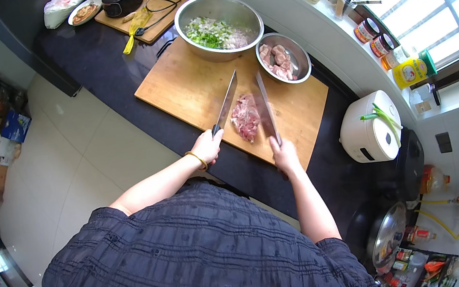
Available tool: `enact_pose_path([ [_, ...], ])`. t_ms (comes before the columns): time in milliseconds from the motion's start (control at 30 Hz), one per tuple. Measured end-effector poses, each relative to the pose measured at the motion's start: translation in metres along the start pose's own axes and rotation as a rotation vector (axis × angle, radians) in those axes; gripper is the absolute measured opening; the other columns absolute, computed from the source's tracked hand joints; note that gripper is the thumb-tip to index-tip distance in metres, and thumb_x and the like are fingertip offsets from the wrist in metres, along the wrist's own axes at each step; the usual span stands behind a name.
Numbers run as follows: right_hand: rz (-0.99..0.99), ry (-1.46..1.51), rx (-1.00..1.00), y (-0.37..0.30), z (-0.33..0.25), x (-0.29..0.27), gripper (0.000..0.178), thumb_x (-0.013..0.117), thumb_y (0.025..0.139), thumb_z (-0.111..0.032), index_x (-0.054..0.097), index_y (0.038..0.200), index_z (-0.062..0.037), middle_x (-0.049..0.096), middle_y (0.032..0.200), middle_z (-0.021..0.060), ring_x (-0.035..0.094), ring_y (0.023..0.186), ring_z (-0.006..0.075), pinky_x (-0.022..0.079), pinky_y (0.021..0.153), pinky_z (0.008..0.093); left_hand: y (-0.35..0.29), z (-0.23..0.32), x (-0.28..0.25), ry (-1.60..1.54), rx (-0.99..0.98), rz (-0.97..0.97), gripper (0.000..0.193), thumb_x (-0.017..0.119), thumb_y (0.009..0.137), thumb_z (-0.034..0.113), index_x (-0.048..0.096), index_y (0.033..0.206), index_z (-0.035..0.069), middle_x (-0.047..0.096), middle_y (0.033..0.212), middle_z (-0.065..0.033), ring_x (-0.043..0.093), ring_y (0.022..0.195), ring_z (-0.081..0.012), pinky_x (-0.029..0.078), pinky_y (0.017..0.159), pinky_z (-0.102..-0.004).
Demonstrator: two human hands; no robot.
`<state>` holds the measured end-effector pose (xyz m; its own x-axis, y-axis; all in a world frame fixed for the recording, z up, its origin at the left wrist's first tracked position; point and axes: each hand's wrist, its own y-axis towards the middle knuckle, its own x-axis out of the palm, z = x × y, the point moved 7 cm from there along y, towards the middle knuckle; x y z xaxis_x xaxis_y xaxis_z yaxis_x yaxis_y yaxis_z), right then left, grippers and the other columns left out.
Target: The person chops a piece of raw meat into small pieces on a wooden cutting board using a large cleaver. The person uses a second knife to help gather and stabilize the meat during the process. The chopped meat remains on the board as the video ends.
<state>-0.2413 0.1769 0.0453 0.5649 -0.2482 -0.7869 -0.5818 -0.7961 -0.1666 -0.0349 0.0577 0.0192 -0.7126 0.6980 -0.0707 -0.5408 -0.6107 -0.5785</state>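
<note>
A flattened heap of raw chopped meat [245, 118] lies on the wooden cutting board [172, 80]. My left hand [207, 148] is closed round the dark handle of a kitchen knife [227, 101], its blade slanting away just left of the meat. Closed on a second, wider blade that looks like a cleaver [267, 108], my right hand [285, 157] holds it along the meat's right side; that blade is slightly blurred. Whether either blade touches the board I cannot tell.
On the board's far edge stands a large steel bowl [254, 14] with chopped green onion and mince. Beside it, a smaller steel bowl [303, 61] holds meat pieces. A white rice cooker [358, 130] with green onion on its lid stands right. A second board [165, 29] lies far left.
</note>
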Motion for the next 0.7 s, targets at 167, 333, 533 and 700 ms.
enact_pose_path([
  [167,-0.165,0.066,0.163,0.001,-0.023,-0.018,0.041,0.049,0.087,-0.039,0.051,0.074,0.0003,0.049,0.051,0.0069,0.049,0.037,0.0169,0.04,0.035,0.0311,-0.001,-0.004,-0.005,0.018,-0.008,0.01,0.032,0.04,0.091,0.036,0.042,0.084,0.005,0.043,0.059,-0.0029,0.041,0.041,-0.0101,0.037,0.035,-0.0252],
  [333,0.017,-0.119,0.094,-0.01,-0.007,0.003,0.044,0.049,0.085,-0.038,0.057,0.08,0.0052,0.059,0.076,0.0259,0.059,0.079,0.0386,0.045,0.071,0.0436,-0.002,-0.003,-0.004,0.006,-0.009,-0.013,0.032,0.04,0.091,0.036,0.042,0.082,0.006,0.042,0.059,-0.0025,0.04,0.041,-0.0098,0.037,0.035,-0.0251],
  [533,0.053,0.07,-0.009,0.006,-0.011,-0.012,0.041,0.049,0.087,-0.038,0.049,0.071,-0.0006,0.047,0.047,0.0065,0.046,0.034,0.0164,0.037,0.033,0.0304,-0.001,-0.004,-0.011,-0.002,-0.011,-0.038,0.031,0.04,0.091,0.036,0.041,0.081,0.006,0.042,0.059,-0.0024,0.039,0.041,-0.0094,0.036,0.035,-0.0248],
  [700,-0.183,0.103,0.295,-0.004,-0.01,-0.003,0.037,0.049,0.088,-0.036,0.047,0.074,-0.0012,0.044,0.047,0.004,0.043,0.032,0.0145,0.034,0.031,0.0294,0.001,-0.004,-0.012,-0.01,-0.005,-0.043,0.033,0.041,0.09,0.037,0.04,0.08,0.006,0.042,0.058,-0.0027,0.04,0.04,-0.0102,0.036,0.034,-0.0257],
])
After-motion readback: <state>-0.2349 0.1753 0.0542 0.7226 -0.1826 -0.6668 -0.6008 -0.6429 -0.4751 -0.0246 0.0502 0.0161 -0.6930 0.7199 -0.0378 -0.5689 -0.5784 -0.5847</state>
